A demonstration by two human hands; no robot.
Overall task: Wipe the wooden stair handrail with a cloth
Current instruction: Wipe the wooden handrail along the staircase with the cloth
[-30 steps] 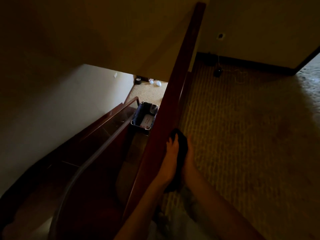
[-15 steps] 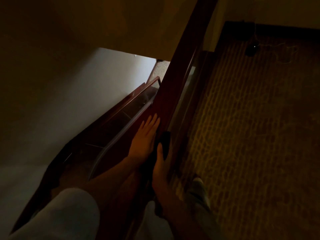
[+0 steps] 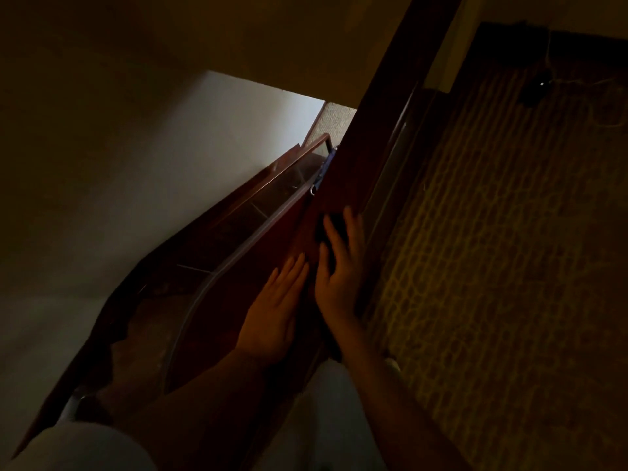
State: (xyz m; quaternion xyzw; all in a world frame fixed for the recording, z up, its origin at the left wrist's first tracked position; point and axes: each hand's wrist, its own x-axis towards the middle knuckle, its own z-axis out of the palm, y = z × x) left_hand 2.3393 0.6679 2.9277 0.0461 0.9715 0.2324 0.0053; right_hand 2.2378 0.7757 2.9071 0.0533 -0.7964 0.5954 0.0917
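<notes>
The dark red wooden handrail [image 3: 384, 120] runs from the top right down to the bottom centre. My right hand [image 3: 339, 266] lies on top of it and presses a dark cloth [image 3: 334, 224] onto the wood with spread, straight fingers. Only a small part of the cloth shows between and beyond the fingers. My left hand [image 3: 277, 311] lies flat with straight fingers against the left side of the rail, just below and left of the right hand. The scene is very dim.
A glass balustrade panel [image 3: 238, 239] with a second wooden rail [image 3: 285, 164] curves down the stairwell on the left beside a white wall [image 3: 170, 158]. Patterned carpet [image 3: 509, 249] covers the landing on the right, with a dark small object and cable [image 3: 540, 86] near the skirting.
The view has tilted down and shifted. My right hand slid the cloth up the rail and now lies flat over it; my left hand moved from beside the cloth to the rail's left side.
</notes>
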